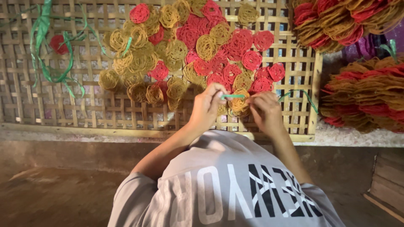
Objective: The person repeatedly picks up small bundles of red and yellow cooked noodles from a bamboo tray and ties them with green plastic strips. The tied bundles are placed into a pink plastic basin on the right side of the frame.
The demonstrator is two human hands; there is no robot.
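My left hand (pixel 207 105) and right hand (pixel 264 108) each pinch one end of a green strip (pixel 232 96) — it runs flat, side to side between them. Just under it sits a small stack of round crackers (pixel 240 105), near the woven tray's (pixel 63 117) front edge.

Bare tray (pixel 50 105) lies open left of the hands; the coil heap (pixel 198 46) blocks ahead, and stacked bundles (pixel 366 92) crowd the right.
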